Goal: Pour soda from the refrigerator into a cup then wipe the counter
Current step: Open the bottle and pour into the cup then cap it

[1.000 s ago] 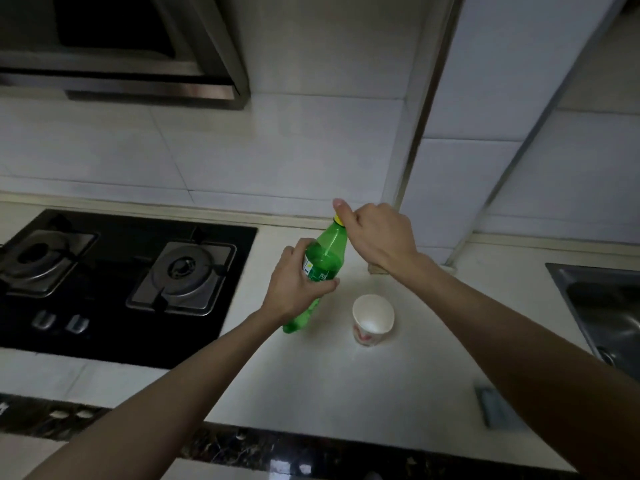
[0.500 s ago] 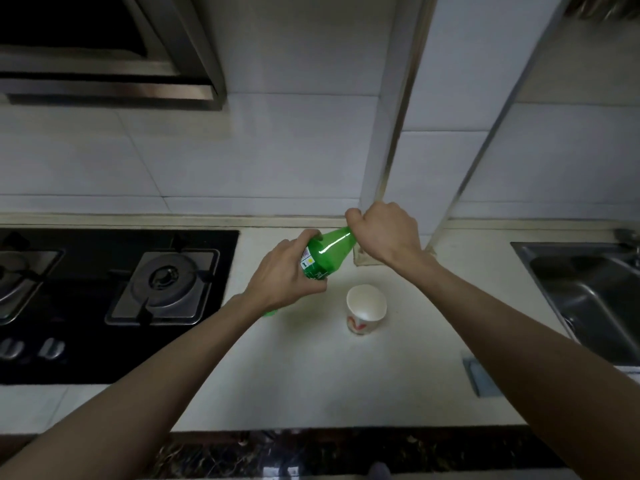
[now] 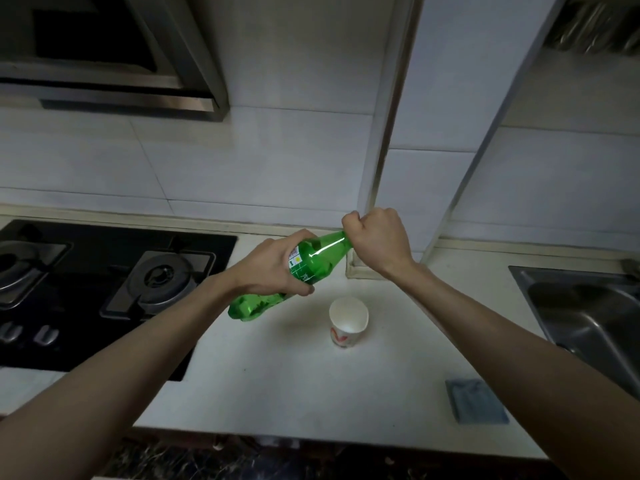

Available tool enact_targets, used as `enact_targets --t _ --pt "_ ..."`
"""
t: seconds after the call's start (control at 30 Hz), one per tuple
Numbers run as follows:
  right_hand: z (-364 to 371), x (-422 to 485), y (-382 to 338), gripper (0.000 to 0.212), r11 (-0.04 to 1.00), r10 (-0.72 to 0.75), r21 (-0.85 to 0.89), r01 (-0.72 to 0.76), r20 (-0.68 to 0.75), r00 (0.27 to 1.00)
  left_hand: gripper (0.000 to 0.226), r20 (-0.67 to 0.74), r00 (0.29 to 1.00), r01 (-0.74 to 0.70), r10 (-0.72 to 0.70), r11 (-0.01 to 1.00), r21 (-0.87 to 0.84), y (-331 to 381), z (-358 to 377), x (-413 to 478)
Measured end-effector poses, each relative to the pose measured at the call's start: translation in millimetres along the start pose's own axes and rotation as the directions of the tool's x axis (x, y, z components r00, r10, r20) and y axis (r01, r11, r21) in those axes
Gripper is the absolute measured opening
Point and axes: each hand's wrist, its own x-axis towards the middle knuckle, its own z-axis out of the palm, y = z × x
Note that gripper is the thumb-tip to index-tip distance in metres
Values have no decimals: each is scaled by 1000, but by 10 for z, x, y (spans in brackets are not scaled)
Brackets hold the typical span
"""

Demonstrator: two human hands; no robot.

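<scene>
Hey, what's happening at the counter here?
A person is holding a green soda bottle tilted above the counter: the left hand grips its body, and the right hand is curled round its top, apparently twisting it open. A paper cup stands upright nearby, looking empty. A blue cloth lies near the counter's front edge.

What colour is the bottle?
Green, with a white label; the bottle shows best in the head view.

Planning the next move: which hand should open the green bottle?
Right: the right hand is curled over the neck end of the green bottle; the left hand grips its body, steadying it.
</scene>
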Motion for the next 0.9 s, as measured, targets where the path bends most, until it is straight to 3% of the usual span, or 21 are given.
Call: enact_targets --t 0.1,0.17,0.27,0.37,0.43,0.53,0.6,0.67,0.8,0.9 --pt "-33 -31 77 54 999 -46 21 46 -6 999 63 84 996 3 1 998 -58 51 -22 31" --pt "-68 -37 94 54 990 -136 31 137 -26 990 60 182 983 50 -12 977 -206 86 -45 27" --pt "-155 -18 122 56 938 -342 27 345 -74 937 53 396 918 175 1 896 -408 159 -77 13" --pt "-270 36 218 56 886 -463 -42 462 -31 886 52 451 893 209 18 869 -448 220 -41 6" --pt "-337 70 237 56 890 -414 -182 419 63 908 54 360 932 184 -27 893 -411 277 41 9" --pt "-378 117 197 49 909 -97 -377 177 222 970 65 90 991 104 -96 990 -93 317 198 45" --pt "-378 164 189 42 918 152 -397 -10 327 933 71 -44 998 60 -55 992 113 330 280 77" --pt "-368 192 186 39 922 240 -373 -101 350 905 73 -105 994 36 -14 978 205 340 302 116" --pt "-347 182 128 40 970 163 -219 -110 245 956 69 4 996 94 -94 995 -20 305 180 113" --pt "-324 131 86 48 983 -56 -163 89 200 978 65 98 992 96 -76 969 -227 269 101 23"
